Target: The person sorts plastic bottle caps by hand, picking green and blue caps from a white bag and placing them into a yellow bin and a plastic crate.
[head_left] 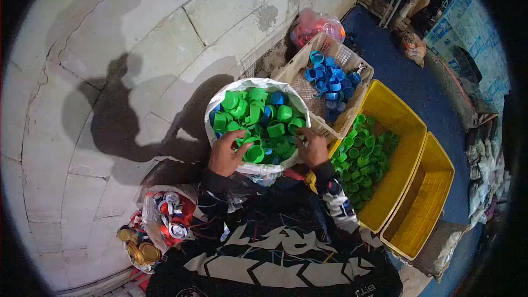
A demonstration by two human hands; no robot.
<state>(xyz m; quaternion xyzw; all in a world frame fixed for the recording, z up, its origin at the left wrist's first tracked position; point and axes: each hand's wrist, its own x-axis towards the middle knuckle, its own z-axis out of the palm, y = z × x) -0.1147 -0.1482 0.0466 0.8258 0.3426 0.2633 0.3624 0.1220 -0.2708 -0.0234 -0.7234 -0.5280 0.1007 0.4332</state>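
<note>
A white sack (212,100) stands upright with its mouth wide, filled with green bottle caps (254,111) and some blue caps (276,98). My left hand (224,155) reaches over the sack's near left rim, thumb and fingers apart, its tips against the green caps. Across from it, my right hand (312,149) rests at the right rim, fingers partly spread and touching caps at the edge. I see no cap lifted clear in either hand. The fingertips are partly hidden among the caps.
Right of the sack are a beige crate (360,66) with blue caps, a yellow crate (404,118) with green caps, and another yellow crate (426,187). A bag of red and white lids (175,214) sits lower left. A block wall (148,27) runs along the left.
</note>
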